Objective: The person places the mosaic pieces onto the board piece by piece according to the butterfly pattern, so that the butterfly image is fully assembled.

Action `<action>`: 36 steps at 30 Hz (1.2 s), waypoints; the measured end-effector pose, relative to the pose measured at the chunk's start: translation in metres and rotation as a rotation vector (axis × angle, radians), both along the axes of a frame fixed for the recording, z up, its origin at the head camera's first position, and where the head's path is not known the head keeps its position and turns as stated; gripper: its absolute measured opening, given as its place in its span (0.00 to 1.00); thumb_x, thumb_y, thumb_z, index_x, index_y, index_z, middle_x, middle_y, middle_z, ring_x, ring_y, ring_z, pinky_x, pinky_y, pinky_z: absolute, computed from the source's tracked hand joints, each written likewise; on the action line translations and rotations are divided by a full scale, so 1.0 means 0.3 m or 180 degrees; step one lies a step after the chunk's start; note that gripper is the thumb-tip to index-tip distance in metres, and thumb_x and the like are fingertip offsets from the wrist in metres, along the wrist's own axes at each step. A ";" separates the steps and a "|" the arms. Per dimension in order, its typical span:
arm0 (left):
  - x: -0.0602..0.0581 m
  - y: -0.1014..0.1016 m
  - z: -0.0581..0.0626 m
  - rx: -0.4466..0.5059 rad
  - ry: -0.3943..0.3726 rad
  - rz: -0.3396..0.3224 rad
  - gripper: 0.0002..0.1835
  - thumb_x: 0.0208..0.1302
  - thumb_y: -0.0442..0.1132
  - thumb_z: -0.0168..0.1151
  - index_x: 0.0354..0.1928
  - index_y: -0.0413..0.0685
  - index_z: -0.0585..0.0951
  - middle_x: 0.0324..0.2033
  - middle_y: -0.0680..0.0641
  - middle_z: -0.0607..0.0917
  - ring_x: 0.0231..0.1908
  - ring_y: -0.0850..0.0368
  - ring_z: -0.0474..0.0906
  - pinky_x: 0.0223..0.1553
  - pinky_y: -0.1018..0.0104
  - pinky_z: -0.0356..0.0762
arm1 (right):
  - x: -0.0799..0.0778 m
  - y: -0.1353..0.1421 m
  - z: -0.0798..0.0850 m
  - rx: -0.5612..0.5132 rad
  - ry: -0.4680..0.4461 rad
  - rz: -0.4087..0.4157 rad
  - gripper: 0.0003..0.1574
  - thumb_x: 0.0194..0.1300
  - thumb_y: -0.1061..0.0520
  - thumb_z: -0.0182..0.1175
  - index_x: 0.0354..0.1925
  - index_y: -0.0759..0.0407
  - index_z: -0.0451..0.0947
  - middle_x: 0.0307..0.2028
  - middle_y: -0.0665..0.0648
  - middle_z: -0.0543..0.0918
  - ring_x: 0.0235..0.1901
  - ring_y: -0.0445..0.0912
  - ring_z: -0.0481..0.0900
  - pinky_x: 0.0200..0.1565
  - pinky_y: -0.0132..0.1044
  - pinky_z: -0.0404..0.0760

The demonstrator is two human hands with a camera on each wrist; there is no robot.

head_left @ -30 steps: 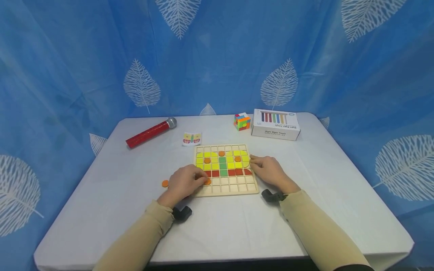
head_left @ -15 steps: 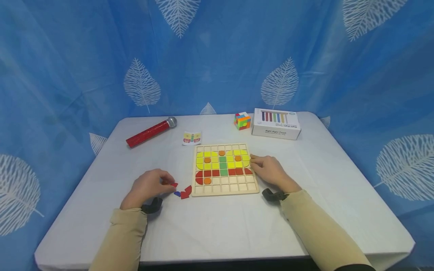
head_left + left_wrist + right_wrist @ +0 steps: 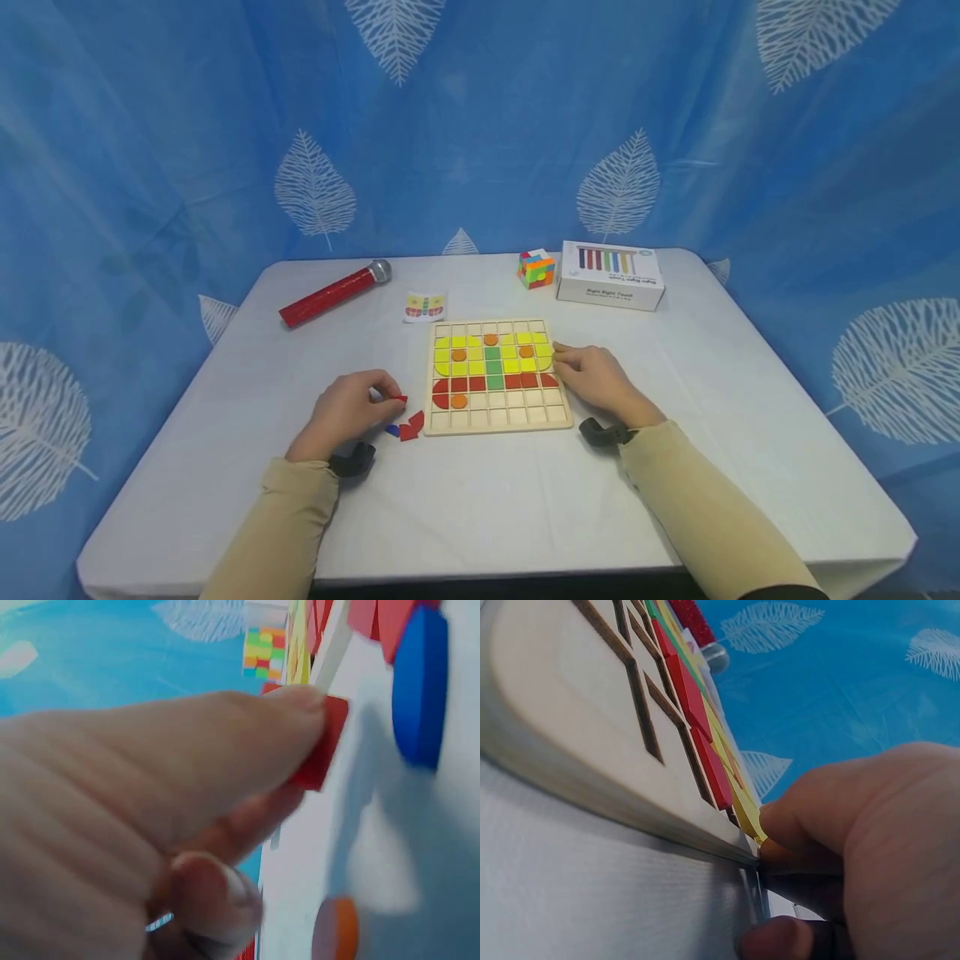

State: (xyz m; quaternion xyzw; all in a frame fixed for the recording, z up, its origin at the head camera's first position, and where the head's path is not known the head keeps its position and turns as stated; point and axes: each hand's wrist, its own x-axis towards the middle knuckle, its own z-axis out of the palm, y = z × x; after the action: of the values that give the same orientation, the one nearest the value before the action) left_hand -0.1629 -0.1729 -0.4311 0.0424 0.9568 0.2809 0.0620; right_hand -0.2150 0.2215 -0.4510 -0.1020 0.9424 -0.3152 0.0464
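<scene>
My left hand [image 3: 352, 408] pinches a small red tile [image 3: 330, 746] between thumb and finger, left of a wooden grid board [image 3: 517, 417]. Below that tile lie loose red pieces [image 3: 409, 427] and a blue piece [image 3: 420, 686], beside the board's left edge. At the board's right edge my right hand [image 3: 596, 379] grips the rim, thumb near a yellow tile [image 3: 744, 806]. Yellow, green and red tiles fill several rows, with orange discs [image 3: 458, 402] among them. An orange-edged disc [image 3: 345, 930] lies beneath my left hand in the left wrist view.
A small pattern card [image 3: 424, 307] lies behind the board. Farther back are a red microphone [image 3: 330, 297] on the left, a puzzle cube [image 3: 536, 269] and a white box [image 3: 609, 279] on the right. A white cloth covers the table [image 3: 480, 508].
My left hand has let go of an orange disc on the board and moved left to the loose pieces. It now holds a red tile slightly farther right. My right hand stays put.
</scene>
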 end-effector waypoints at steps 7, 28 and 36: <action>0.010 0.128 0.013 0.0216 0.0309 -0.0102 0.09 0.63 0.47 0.74 0.43 0.58 0.88 0.36 0.57 0.86 0.31 0.56 0.73 0.29 0.65 0.73 | 0.004 0.000 0.006 -0.0015 -0.0034 -0.0022 0.27 0.75 0.47 0.56 0.65 0.56 0.79 0.71 0.53 0.74 0.73 0.60 0.67 0.71 0.59 0.65; 0.016 0.369 -0.005 -0.0536 0.0968 -0.0878 0.04 0.60 0.48 0.76 0.38 0.64 0.92 0.27 0.63 0.82 0.26 0.65 0.72 0.27 0.69 0.69 | 0.001 -0.001 0.009 0.0019 0.0029 -0.0016 0.26 0.75 0.47 0.56 0.64 0.56 0.79 0.70 0.53 0.75 0.72 0.59 0.69 0.71 0.58 0.65; 0.026 0.369 -0.011 -0.0722 0.1030 -0.1056 0.06 0.61 0.50 0.75 0.40 0.69 0.93 0.27 0.63 0.78 0.25 0.66 0.69 0.23 0.71 0.66 | 0.003 0.000 0.008 -0.0004 -0.0018 -0.0011 0.26 0.75 0.47 0.56 0.64 0.58 0.79 0.70 0.54 0.75 0.72 0.59 0.68 0.71 0.58 0.65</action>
State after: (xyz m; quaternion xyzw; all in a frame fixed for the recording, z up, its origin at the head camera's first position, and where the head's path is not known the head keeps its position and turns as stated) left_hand -0.1551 -0.0623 -0.4343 0.2359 0.9596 0.1473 -0.0424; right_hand -0.2140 0.2215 -0.4486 -0.0996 0.9422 -0.3162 0.0486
